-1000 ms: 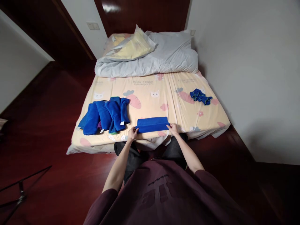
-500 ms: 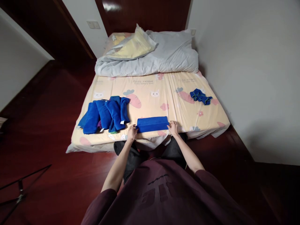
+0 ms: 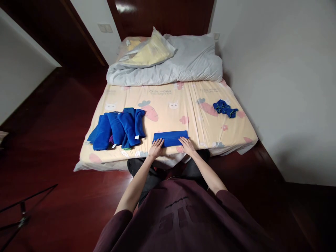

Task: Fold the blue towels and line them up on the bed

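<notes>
A folded blue towel (image 3: 171,137) lies as a narrow strip near the front edge of the bed. Flat on its left end rests my left hand (image 3: 156,147), fingers stretched out. My right hand (image 3: 187,145) presses on the right end in the same way, with its fingers spread. To the left, several folded blue towels (image 3: 117,129) overlap in a pile, a few showing white tags. A crumpled dark blue cloth (image 3: 225,108) with light green edging lies on the right side of the bed.
The bed (image 3: 168,105) has a cream sheet printed with carrots and rabbits. A grey quilt (image 3: 194,57) and a pale yellow cloth (image 3: 154,50) are bunched at the headboard. A black metal stand (image 3: 23,213) stands on the floor at lower left.
Both hands have let go of the towel's ends and moved inward, now lying flat on top of it. The towel's front part has been folded over; the pile and crumpled cloth are unmoved.
</notes>
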### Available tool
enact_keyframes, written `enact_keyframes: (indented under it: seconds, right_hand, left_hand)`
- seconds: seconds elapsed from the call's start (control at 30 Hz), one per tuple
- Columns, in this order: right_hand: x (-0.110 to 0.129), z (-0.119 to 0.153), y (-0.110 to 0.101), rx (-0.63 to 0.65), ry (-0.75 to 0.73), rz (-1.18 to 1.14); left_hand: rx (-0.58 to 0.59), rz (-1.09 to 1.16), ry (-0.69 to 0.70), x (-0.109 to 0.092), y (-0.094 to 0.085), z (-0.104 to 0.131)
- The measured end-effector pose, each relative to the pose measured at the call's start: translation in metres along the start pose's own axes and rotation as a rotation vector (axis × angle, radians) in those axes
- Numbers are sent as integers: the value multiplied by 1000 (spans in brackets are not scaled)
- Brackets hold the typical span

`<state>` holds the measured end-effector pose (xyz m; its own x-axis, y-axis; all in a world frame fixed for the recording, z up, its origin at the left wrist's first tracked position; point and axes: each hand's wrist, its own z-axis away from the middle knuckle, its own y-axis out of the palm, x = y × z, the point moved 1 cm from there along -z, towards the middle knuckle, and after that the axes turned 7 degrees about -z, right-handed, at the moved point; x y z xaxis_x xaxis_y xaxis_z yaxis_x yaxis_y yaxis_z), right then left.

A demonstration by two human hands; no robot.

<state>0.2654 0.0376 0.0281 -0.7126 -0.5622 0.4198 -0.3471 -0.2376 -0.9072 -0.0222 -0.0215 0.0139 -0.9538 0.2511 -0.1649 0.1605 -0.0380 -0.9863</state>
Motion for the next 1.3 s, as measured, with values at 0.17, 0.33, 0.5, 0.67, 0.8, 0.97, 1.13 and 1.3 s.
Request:
enact_keyframes:
  seconds: [0.17,0.33,0.5,0.67,0.8,0.97,1.13,1.3]
  right_hand:
    - [3,-12,-3,35,62,105]
    - [4,-10,-9,54,53,113]
    - [2,7,-18,74,9,-69]
    - [-8,14,-26,0,127,-284]
    - [-17,7,-28,-120,211,-547]
    - [-25,4,-26,-240,315,-691]
    - [-30,7,-23,-252,361,-706]
    - [-35,8,-17,-249,375,-651]
  left_hand:
    - [-7,-70,-39,-1,-2,-9]
    - [15,-32,-8,2,-8,-4]
    - [60,125,22,11,-13,17]
    - [58,315,-109,33,-19,27]
    - [-52,553,-228,47,-20,26]
    - [-132,752,-372,51,-12,28]
    - [-174,811,-428,49,-11,29]
    - [-153,739,-474,51,-12,31]
